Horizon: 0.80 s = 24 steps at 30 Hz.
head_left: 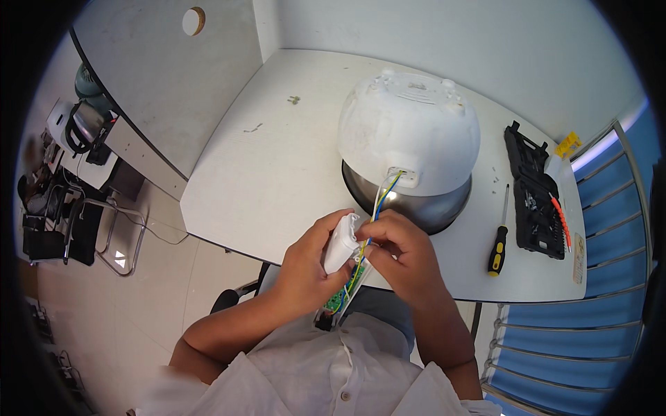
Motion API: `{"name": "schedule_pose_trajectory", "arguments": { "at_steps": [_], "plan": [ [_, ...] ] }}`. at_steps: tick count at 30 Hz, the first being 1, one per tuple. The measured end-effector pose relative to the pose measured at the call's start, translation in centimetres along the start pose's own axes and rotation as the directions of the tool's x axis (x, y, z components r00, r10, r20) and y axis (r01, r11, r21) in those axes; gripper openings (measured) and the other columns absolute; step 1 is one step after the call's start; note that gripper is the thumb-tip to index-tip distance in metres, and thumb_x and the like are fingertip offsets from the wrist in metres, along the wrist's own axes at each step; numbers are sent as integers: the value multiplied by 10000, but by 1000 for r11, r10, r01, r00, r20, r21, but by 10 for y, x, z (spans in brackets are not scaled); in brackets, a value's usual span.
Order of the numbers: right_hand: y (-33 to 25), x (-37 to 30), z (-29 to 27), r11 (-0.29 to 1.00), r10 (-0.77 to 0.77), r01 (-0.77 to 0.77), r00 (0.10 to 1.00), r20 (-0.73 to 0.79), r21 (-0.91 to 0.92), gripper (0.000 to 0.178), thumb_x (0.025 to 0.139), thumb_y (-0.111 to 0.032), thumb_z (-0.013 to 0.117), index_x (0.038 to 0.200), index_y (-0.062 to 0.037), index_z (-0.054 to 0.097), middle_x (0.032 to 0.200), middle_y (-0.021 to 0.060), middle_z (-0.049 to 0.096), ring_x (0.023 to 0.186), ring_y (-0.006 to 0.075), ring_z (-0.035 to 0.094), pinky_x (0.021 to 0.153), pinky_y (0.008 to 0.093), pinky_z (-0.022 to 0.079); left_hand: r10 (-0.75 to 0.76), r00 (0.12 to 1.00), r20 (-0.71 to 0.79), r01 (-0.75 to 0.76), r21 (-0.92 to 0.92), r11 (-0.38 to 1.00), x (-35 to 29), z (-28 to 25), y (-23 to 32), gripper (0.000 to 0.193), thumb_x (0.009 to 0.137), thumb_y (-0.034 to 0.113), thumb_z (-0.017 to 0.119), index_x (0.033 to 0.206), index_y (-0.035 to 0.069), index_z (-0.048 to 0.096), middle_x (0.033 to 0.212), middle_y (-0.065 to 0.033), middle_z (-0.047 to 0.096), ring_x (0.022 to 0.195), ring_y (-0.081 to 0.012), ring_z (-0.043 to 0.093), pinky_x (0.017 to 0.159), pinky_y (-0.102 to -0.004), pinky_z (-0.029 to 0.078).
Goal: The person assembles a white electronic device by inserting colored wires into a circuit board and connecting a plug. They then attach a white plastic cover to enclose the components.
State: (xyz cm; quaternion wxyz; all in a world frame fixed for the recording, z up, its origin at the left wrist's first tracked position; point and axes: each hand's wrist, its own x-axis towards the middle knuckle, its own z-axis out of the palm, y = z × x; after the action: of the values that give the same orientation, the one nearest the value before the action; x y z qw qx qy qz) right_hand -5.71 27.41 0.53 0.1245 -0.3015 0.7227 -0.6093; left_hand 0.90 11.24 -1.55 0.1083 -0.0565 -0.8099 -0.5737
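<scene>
My left hand (309, 260) is wrapped around a white plastic housing (340, 244), held tilted above the table's front edge. Close against it, my right hand (404, 253) has its fingers pinched on the wires (381, 200), which are yellow-green, blue and white. These run down from an opening in the side of a white appliance body (409, 132). That body rests upside down over a shiny metal bowl-shaped part (437, 211). Below my hands hangs a green circuit board (338, 299) in a narrow white frame, partly hidden by my fingers. Exactly what the right fingertips touch is partly covered.
On the white table (277, 159), a black-and-yellow screwdriver (498, 251) lies right of the appliance, beside an opened black tool case (534, 197) with an orange flexible shaft (560, 220). Small screws (294, 100) lie at the far left. A metal railing (610, 260) borders the right.
</scene>
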Motion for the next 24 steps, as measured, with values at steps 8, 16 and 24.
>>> {"name": "schedule_pose_trajectory", "arguments": {
  "at_steps": [8, 16, 24],
  "plan": [
    [-15, 7, -9, 993, 47, -35, 993, 107, -109, 104, 759, -39, 564, 862, -27, 571, 812, 65, 522, 655, 146, 549, 577, 261, 449, -23, 1000, 4, 24, -13, 1000, -2, 1, -3, 598, 750, -3, 619, 1301, 38, 390, 1019, -88, 582, 941, -150, 567, 822, -279, 447],
    [-8, 4, -3, 986, -37, 53, 994, 100, -156, 120, 798, -48, 534, 917, -40, 548, 844, 76, 483, 719, 188, 506, 633, 303, 419, 2, 1000, -10, -1, 72, 997, 0, 0, -3, 600, 733, -15, 618, 1289, 42, 399, 1006, -91, 584, 930, -163, 576, 807, -285, 454],
    [-8, 4, -1, 988, -16, 28, 997, 80, -150, 79, 799, -47, 529, 877, -37, 529, 834, 81, 476, 684, 197, 500, 613, 301, 418, -37, 999, -22, 37, -3, 999, -1, 1, 0, 594, 731, -3, 627, 1281, 43, 406, 999, -84, 587, 937, -159, 571, 814, -293, 453]
  ]
}}
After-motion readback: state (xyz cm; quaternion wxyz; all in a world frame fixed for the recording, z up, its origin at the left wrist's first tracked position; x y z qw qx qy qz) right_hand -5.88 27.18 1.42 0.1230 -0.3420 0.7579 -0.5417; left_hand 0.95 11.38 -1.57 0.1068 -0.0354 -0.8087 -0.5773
